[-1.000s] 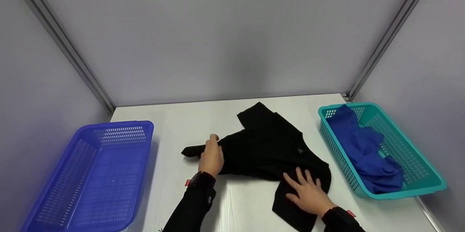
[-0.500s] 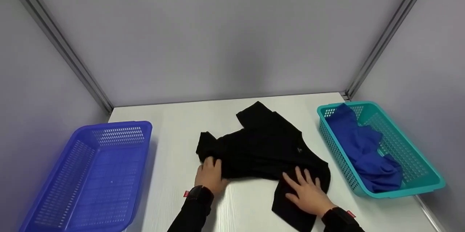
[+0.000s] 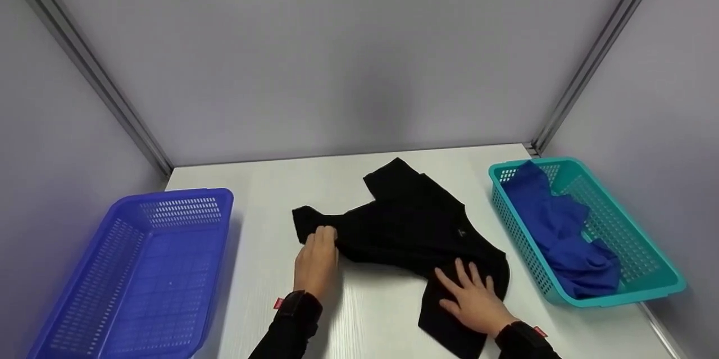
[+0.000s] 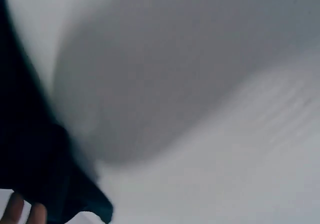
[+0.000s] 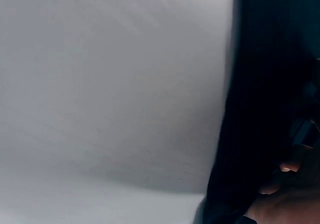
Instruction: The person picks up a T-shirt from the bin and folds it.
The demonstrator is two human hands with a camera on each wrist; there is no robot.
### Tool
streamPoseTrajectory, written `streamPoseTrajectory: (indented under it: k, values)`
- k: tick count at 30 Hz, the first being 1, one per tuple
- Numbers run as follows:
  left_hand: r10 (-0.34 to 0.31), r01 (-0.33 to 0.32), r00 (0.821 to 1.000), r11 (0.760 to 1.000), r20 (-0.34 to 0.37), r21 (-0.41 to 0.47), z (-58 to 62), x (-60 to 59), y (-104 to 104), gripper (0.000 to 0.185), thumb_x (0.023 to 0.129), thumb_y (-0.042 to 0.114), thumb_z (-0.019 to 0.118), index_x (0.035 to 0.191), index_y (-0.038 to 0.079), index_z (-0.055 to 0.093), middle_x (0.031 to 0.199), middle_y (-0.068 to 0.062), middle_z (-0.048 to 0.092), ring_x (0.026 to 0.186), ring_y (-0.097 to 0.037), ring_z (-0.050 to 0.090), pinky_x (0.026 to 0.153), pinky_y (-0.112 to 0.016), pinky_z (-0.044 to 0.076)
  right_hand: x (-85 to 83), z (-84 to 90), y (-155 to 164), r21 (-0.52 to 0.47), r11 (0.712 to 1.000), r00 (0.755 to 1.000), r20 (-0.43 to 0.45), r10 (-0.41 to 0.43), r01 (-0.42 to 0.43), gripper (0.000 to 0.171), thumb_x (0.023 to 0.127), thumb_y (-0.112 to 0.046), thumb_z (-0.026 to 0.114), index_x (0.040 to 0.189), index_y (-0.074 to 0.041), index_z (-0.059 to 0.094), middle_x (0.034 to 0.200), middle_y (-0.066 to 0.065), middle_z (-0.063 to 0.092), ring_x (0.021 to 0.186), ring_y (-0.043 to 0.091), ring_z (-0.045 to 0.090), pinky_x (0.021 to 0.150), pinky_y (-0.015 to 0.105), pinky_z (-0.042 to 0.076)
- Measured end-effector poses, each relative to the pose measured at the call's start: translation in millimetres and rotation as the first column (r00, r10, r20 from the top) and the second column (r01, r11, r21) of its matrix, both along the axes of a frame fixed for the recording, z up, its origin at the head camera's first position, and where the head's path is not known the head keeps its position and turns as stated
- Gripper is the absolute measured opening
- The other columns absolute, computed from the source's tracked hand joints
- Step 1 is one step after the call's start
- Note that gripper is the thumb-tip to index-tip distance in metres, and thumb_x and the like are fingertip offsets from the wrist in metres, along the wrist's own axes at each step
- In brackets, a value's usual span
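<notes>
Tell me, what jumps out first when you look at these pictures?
A crumpled black cloth garment lies mid-table, with the left hand touching its left end and the right hand pressing flat on its near corner. A blue plastic basket sits left; a teal plastic basket holding blue cloth sits right.

- Left hand (image 3: pixel 315 260): palm down, fingers straight and close together, pointing away from the body.
- Left forearm: dark sleeve, enters from the lower edge, angled slightly rightward; wrist band at the cuff.
- Right hand (image 3: pixel 473 298): palm down, fingers spread flat, pointing forward-left.
- Right forearm: dark sleeve, mostly out of frame.
</notes>
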State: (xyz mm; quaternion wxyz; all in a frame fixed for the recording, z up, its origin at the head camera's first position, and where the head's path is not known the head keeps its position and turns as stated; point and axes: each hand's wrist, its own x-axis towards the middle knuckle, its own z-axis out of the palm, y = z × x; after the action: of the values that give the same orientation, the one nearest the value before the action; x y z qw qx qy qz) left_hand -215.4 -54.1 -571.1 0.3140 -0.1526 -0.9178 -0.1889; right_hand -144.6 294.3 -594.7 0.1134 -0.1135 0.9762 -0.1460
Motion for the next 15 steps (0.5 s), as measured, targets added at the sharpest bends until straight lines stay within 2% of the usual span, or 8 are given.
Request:
streamPoseTrajectory:
  k: [2, 4, 7, 9, 11, 13, 15]
  values:
    - [-0.070, 0.067, 0.996, 0.996, -0.057, -0.053, 6.1, 0.6, -5, 0.024, 0.088, -0.013, 0.061, 0.099, 0.005, 0.051, 0.088, -0.005, 0.046, 0.070, -0.020, 0.046, 0.055, -0.031, 0.042, -0.5, -0.1, 0, 0.007, 1.000, 1.000, 0.002, 0.000, 0.000, 0.063, 0.101, -0.047, 0.059, 0.157, -0.025, 0.041, 0.164, 0.028, 0.024, 0.147, 0.059, 0.020, 0.105, 0.082, 0.022]
    - [-0.153, 0.141, 0.984, 0.981, -0.088, -0.131, 11.8, 2.5, -12, 0.028, 0.087, -0.018, 0.059, 0.099, 0.005, 0.051, 0.089, -0.005, 0.042, 0.069, -0.017, 0.039, 0.054, -0.027, 0.036, -1.0, 0.3, 0, 0.012, 1.000, 1.000, 0.007, -0.005, 0.004, 0.063, 0.101, -0.047, 0.059, 0.158, -0.026, 0.041, 0.164, 0.028, 0.023, 0.147, 0.059, 0.019, 0.105, 0.082, 0.021]
    - [-0.289, 0.259, 0.955, 0.925, -0.072, -0.278, 17.2, 10.0, -26, 0.029, 0.085, -0.019, 0.059, 0.095, 0.007, 0.048, 0.090, -0.004, 0.036, 0.068, -0.013, 0.028, 0.053, -0.023, 0.026, -1.8, 0.9, 0, 0.011, 1.000, 1.000, 0.013, -0.009, 0.009, 0.064, 0.101, -0.048, 0.059, 0.158, -0.026, 0.040, 0.165, 0.028, 0.022, 0.148, 0.059, 0.018, 0.106, 0.082, 0.020]
    - [-0.366, 0.333, 0.931, 0.868, -0.021, -0.367, 17.6, 19.0, -35, 0.029, 0.082, -0.016, 0.061, 0.091, 0.009, 0.048, 0.088, -0.001, 0.035, 0.064, -0.009, 0.023, 0.049, -0.020, 0.022, -1.9, 1.5, 0, 0.002, 1.000, 1.000, 0.011, -0.011, 0.011, 0.064, 0.101, -0.047, 0.059, 0.158, -0.026, 0.041, 0.164, 0.028, 0.022, 0.148, 0.059, 0.018, 0.106, 0.082, 0.019]
    - [-0.418, 0.403, 0.906, 0.815, 0.058, -0.417, 15.4, 30.7, -42, 0.030, 0.078, -0.011, 0.064, 0.088, 0.012, 0.048, 0.086, 0.001, 0.036, 0.059, -0.005, 0.022, 0.046, -0.017, 0.021, -1.1, 1.9, 0, -0.008, 1.000, 1.000, 0.015, -0.010, 0.010, 0.064, 0.101, -0.047, 0.060, 0.158, -0.025, 0.041, 0.165, 0.029, 0.021, 0.148, 0.059, 0.016, 0.106, 0.082, 0.018]
    - [-0.444, 0.470, 0.881, 0.775, 0.165, -0.422, 11.6, 43.8, -46, 0.029, 0.076, -0.008, 0.067, 0.087, 0.014, 0.051, 0.084, 0.004, 0.038, 0.054, -0.003, 0.021, 0.043, -0.016, 0.023, -0.6, 2.0, 0, -0.019, 1.000, 1.000, 0.025, -0.008, 0.009, 0.063, 0.101, -0.046, 0.059, 0.157, -0.024, 0.042, 0.165, 0.028, 0.021, 0.148, 0.059, 0.015, 0.106, 0.082, 0.017]
    - [-0.444, 0.525, 0.850, 0.749, 0.282, -0.405, 7.0, 56.2, -47, 0.029, 0.076, -0.006, 0.068, 0.089, 0.015, 0.053, 0.082, 0.005, 0.041, 0.051, -0.002, 0.024, 0.043, -0.017, 0.027, -0.8, 3.2, -1, -0.032, 0.999, 0.999, 0.040, -0.006, 0.007, 0.063, 0.101, -0.046, 0.060, 0.157, -0.022, 0.043, 0.165, 0.027, 0.020, 0.149, 0.058, 0.015, 0.106, 0.083, 0.016]
